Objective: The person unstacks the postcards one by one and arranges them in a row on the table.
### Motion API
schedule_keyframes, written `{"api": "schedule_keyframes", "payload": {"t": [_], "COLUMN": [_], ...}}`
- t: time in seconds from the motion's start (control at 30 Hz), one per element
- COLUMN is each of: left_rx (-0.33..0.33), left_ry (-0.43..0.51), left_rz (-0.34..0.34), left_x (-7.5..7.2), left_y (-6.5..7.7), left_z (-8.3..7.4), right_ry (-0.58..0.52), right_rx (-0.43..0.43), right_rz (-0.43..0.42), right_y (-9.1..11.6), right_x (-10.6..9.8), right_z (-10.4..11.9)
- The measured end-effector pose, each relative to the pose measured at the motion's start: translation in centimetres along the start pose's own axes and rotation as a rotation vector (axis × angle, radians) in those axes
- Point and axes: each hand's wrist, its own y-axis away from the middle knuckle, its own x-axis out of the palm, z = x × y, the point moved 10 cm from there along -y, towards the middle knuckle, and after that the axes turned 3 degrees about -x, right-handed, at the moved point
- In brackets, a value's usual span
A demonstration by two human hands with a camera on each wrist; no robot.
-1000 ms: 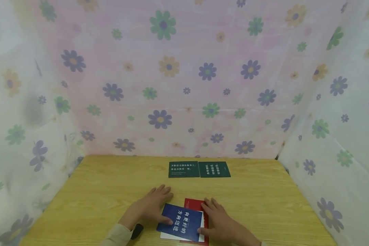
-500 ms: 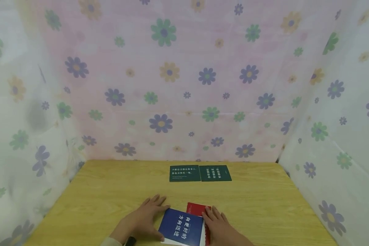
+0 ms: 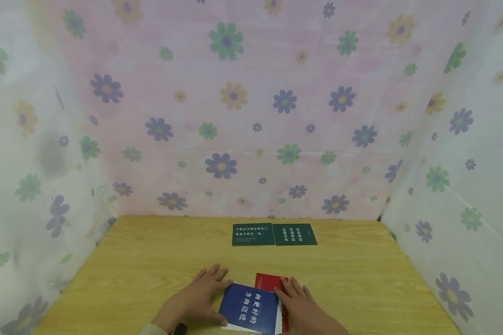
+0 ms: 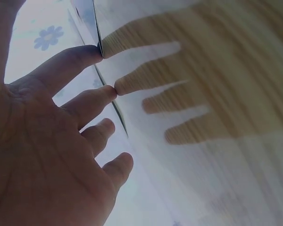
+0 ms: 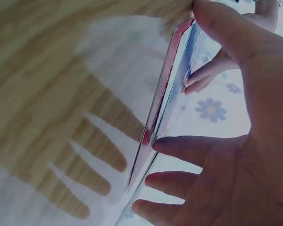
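Observation:
A blue card [image 3: 249,307] with white Chinese characters lies askew on a small stack at the table's near side. Beneath it show a strip of a white card [image 3: 236,328] and the upper part of a red card [image 3: 268,281]. My left hand [image 3: 197,300] has its fingers spread, with thumb and index fingertip at the blue card's left edge. At the stack's right side, my right hand [image 3: 306,311] touches the edges with extended fingers. The stacked edges of the red card [image 5: 169,70] and blue card [image 5: 185,56] appear in the right wrist view.
Two dark green cards, a left one [image 3: 253,234] and a right one [image 3: 295,234], lie side by side farther back on the wooden table [image 3: 159,251]. Flowered sheeting [image 3: 251,93] rises behind the table and along both sides. A dark wristband [image 3: 180,329] is on my left wrist.
My left thumb has slid off the blue card's face to its left edge, and the right thumb has left its face too. The camera view has shifted slightly; the green cards stay put.

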Motion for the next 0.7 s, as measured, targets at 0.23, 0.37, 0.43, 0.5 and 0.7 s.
{"api": "schedule_keyframes", "payload": {"t": [0.23,0.37,0.43,0.5,0.7], "left_rx": [-0.002,-0.011,-0.012,-0.009,0.011], "left_ry": [-0.013,-0.019,-0.021,-0.025,-0.046], "left_rz": [-0.007,-0.01,-0.012,-0.014,-0.037], "left_x": [0.0,0.2,0.3,0.4,0.4], "left_y": [0.1,0.1,0.1,0.2,0.3], "left_z": [-0.2,-0.2,-0.1,-0.1,-0.3], "right_ry": [-0.038,-0.035,-0.026,-0.015,0.047], "right_rx": [0.0,-0.016,-0.037,-0.059,-0.075], "right_rz": [-0.008,-0.032,-0.047,-0.059,-0.064], "right_y": [-0.1,0.1,0.1,0.2,0.1], "right_x": [-0.2,-0.4,-0.4,-0.4,-0.4], "right_z": [0.1,0.4,0.6,0.8,1.4]}}
